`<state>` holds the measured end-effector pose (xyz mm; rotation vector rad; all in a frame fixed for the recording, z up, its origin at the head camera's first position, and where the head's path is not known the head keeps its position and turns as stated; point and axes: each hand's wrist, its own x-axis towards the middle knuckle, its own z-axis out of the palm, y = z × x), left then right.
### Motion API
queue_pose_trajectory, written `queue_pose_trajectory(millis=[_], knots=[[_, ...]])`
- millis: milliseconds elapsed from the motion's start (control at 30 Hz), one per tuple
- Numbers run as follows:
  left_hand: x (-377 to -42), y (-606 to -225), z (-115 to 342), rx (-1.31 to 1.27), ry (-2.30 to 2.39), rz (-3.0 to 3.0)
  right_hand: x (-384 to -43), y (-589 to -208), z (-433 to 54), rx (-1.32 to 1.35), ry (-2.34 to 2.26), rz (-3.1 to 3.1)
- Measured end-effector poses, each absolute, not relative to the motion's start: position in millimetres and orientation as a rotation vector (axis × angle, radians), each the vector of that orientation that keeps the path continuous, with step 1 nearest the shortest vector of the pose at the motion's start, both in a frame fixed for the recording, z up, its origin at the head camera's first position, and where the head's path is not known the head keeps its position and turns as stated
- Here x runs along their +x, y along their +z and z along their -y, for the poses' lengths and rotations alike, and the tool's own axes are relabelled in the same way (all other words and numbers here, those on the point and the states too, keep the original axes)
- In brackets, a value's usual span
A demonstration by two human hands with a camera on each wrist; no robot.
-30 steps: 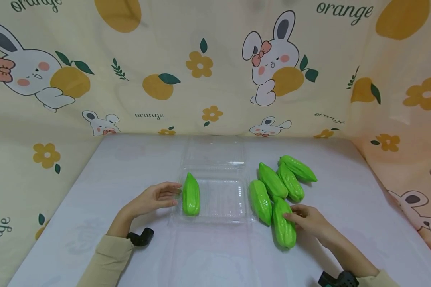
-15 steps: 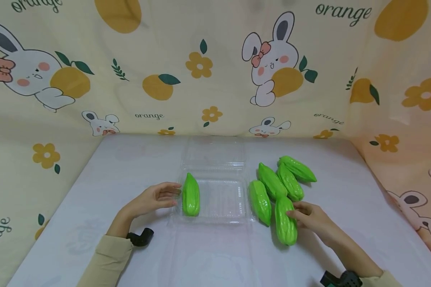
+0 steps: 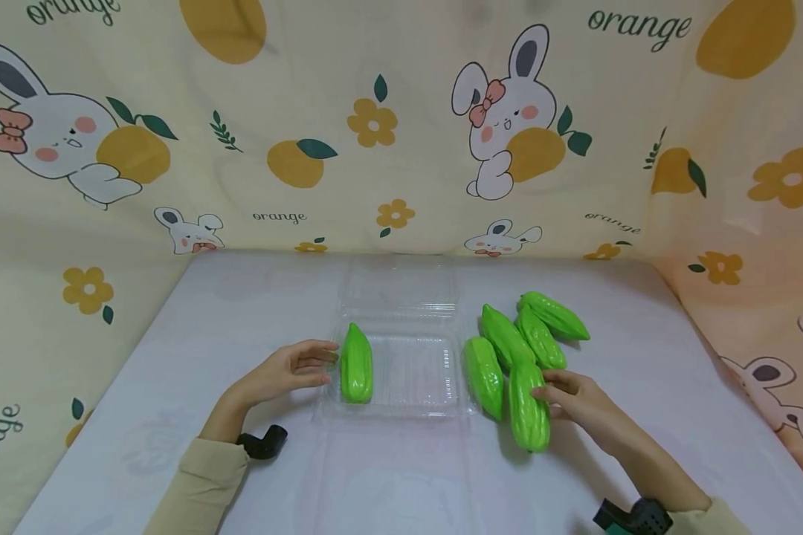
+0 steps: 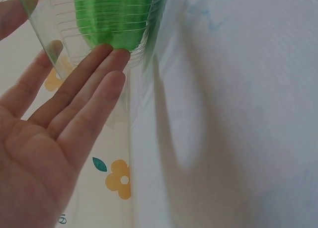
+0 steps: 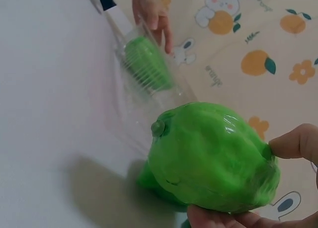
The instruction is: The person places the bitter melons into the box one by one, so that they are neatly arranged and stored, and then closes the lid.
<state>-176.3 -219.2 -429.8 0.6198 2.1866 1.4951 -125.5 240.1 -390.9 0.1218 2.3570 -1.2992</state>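
My right hand (image 3: 578,405) pinches a glossy, ribbed green bitter melon (image 3: 529,409) from its right side, thumb on one side and fingers on the other. In the right wrist view this melon (image 5: 213,158) is large, its stem end facing the camera and its shadow apart from it on the table. My left hand (image 3: 288,375) has its fingers relaxed against the left wall of a clear plastic clamshell box (image 3: 415,379). One bitter melon (image 3: 357,364) lies lengthwise along that wall inside the box. The left wrist view shows fingertips (image 4: 112,86) right at the clear wall.
The box's transparent lid (image 3: 401,286) lies folded back on the far side. Several loose bitter melons (image 3: 506,338) are grouped right of the box, the nearest one (image 3: 485,377) close to its edge. A printed curtain (image 3: 401,163) stands behind the white table (image 3: 241,297).
The melon in my right hand has shifted slightly away from me, its near end now farther up the table. My left hand, the box and the melon in it stay put.
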Motion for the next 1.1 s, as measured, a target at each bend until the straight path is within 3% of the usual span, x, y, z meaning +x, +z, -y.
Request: queue_pose_trajectory(millis=[1100], knots=[[-177,-429,219,0.632,1.500,-2.178,-138,-378,-214,0.028,-1.478,-2.270]])
